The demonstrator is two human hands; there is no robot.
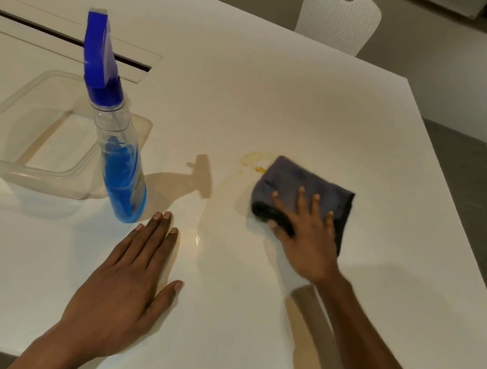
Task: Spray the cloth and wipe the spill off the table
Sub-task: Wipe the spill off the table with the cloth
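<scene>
On the table (279, 95), the bottle (120, 164) stands left, at the tub's (48, 180) right corner. The cloth (307, 187) lies to the right under the right hand (309, 240), with the spill (253, 162) at its far-left edge. The left hand (129, 277) rests nearer, between them.

right hand (307, 234) pressing cloth (304, 189), spill (253, 162) beside

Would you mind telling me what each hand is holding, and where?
The right hand presses the grey cloth flat at its near edge; the left hand holds nothing.
</scene>
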